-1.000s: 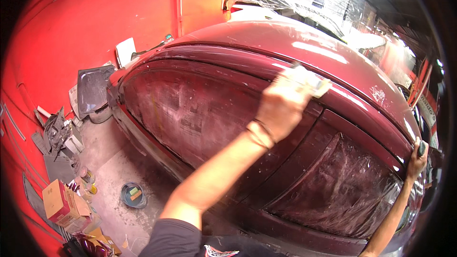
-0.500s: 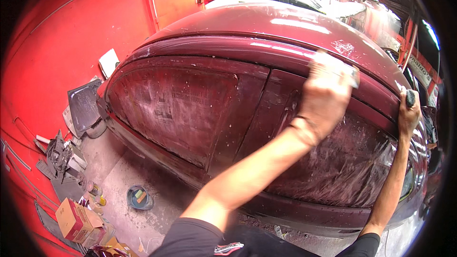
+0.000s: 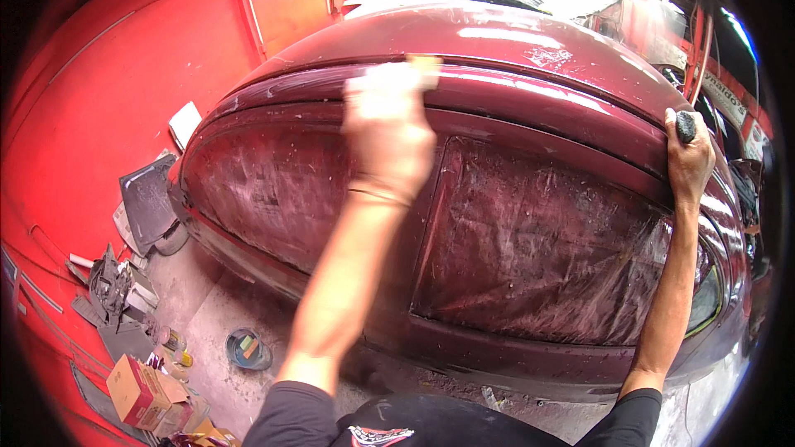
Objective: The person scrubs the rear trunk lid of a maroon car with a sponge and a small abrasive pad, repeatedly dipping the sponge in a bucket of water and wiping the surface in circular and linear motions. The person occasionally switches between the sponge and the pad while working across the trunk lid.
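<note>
Leftward along the roof edge of the dark red car [image 3: 489, 128], the left hand [image 3: 389, 136] has swept since half a second ago, from over the right-hand covered window [image 3: 538, 240] to beside the left-hand one [image 3: 265, 182]; the right hand [image 3: 692, 164] has stayed near the far right end of that edge. Motion blurs the left hand, yet its fingers look closed over a pale block [image 3: 427, 69], whose yellowish end juts out just to their right; whether the block touches the paint cannot be told. On the right, the fingers are wrapped around a small dark object [image 3: 686, 127], which shows beside the thumb. As for writing, a red and white printed emblem [image 3: 379, 435] sits on the black shirt [image 3: 472, 422], a pale sign [image 3: 725, 99] at the far right carries dark lettering, and print on the cardboard box [image 3: 135, 389] at lower left is too small to read.
</note>
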Demonstrator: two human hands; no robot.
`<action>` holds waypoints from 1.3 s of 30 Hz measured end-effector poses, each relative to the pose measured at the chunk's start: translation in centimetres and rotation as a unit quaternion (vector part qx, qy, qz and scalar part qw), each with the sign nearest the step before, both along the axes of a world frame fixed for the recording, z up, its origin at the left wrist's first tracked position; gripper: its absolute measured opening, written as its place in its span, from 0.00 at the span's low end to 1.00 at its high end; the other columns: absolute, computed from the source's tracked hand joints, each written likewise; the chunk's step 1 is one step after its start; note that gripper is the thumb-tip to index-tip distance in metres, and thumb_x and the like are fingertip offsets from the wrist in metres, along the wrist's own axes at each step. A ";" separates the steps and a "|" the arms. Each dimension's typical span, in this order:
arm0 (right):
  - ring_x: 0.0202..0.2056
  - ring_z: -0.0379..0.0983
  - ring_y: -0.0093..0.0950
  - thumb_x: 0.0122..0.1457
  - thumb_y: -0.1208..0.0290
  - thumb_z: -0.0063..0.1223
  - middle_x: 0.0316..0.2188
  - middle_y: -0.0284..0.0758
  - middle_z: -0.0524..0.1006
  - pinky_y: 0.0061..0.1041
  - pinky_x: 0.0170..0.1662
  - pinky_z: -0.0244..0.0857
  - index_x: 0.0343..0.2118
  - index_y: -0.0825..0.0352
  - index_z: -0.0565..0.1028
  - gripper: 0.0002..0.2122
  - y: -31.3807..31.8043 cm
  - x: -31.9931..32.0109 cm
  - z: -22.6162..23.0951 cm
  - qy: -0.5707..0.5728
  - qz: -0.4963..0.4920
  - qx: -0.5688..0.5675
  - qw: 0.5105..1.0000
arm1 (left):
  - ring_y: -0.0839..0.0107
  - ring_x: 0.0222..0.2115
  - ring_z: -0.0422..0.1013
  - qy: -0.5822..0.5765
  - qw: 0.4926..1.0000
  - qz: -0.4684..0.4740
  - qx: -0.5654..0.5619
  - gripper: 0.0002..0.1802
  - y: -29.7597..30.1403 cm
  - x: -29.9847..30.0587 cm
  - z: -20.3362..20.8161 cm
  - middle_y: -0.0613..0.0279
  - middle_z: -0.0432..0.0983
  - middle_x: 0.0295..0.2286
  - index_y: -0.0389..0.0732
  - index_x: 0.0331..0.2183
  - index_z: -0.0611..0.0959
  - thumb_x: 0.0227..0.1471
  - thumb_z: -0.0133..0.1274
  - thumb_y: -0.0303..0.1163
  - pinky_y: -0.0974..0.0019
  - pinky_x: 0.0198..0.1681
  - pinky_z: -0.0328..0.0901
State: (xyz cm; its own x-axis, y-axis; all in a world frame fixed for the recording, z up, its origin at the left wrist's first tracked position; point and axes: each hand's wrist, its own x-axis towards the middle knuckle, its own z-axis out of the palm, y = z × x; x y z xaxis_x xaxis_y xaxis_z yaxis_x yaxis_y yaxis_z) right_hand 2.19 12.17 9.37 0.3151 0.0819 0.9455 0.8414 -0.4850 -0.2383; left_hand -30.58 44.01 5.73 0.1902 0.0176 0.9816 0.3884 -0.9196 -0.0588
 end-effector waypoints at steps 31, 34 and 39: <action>0.46 0.79 0.25 0.75 0.60 0.55 0.44 0.35 0.84 0.28 0.55 0.70 0.52 0.67 0.80 0.15 6.9 -1.2 -1.7 -0.057 0.059 -0.066 0.994 | 0.42 0.53 0.74 -0.104 0.968 0.123 -0.194 0.12 30.8 -21.8 -4.9 0.45 0.79 0.46 0.36 0.45 0.79 0.59 0.48 0.23 0.47 0.59 0.70; 0.47 0.78 0.25 0.73 0.66 0.59 0.44 0.35 0.83 0.29 0.54 0.72 0.50 0.69 0.81 0.11 17.0 -13.8 -1.0 -0.073 0.145 -0.098 0.982 | 0.44 0.54 0.75 -0.055 0.968 0.110 -0.221 0.17 31.1 -22.2 -3.7 0.44 0.80 0.48 0.36 0.50 0.81 0.60 0.47 0.23 0.45 0.60 0.69; 0.40 0.76 0.25 0.69 0.68 0.64 0.36 0.34 0.79 0.27 0.48 0.70 0.43 0.69 0.80 0.09 32.8 -27.0 -1.1 -0.042 0.213 -0.100 0.971 | 0.48 0.65 0.68 -0.038 0.992 -0.025 -0.119 0.26 31.3 -22.3 -7.1 0.47 0.78 0.58 0.39 0.58 0.80 0.58 0.48 0.23 0.47 0.73 0.56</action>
State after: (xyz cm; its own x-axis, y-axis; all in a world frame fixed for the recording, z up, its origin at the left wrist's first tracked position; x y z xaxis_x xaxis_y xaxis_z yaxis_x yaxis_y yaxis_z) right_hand -24.79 44.94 8.23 0.1354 0.3736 0.9176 0.9882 -0.1181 -0.0977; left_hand -52.92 75.28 -1.37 0.1218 0.2424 0.9625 0.3372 -0.9222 0.1896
